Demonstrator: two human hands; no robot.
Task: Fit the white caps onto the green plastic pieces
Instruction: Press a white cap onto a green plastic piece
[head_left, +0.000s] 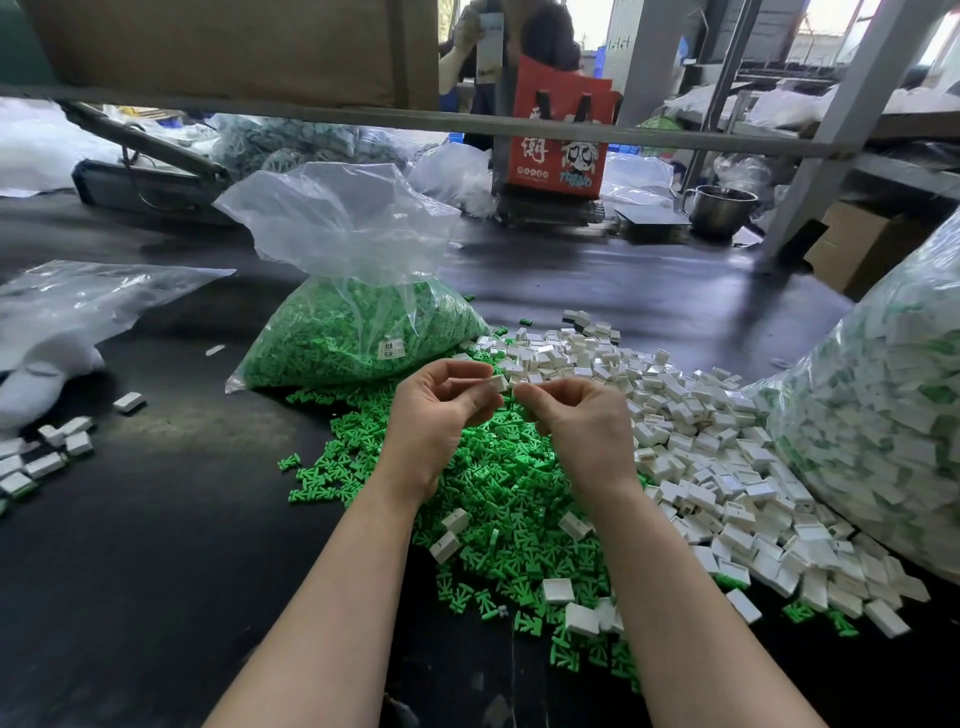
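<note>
Both my hands raised over the green pieces, left hand pinching 1 white cap, right hand fingertips pinched at its edge, loose cap pile beside.

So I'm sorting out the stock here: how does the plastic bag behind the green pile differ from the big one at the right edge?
The bag behind the green pile holds only green pieces; the bag at the right edge holds mostly white caps with green showing among them. The first bag is far smaller and has a loose, gathered neck standing up; the right one bulges full and runs out of view. The first carries a small label. Both are clear plastic and rest on the dark table.
</note>
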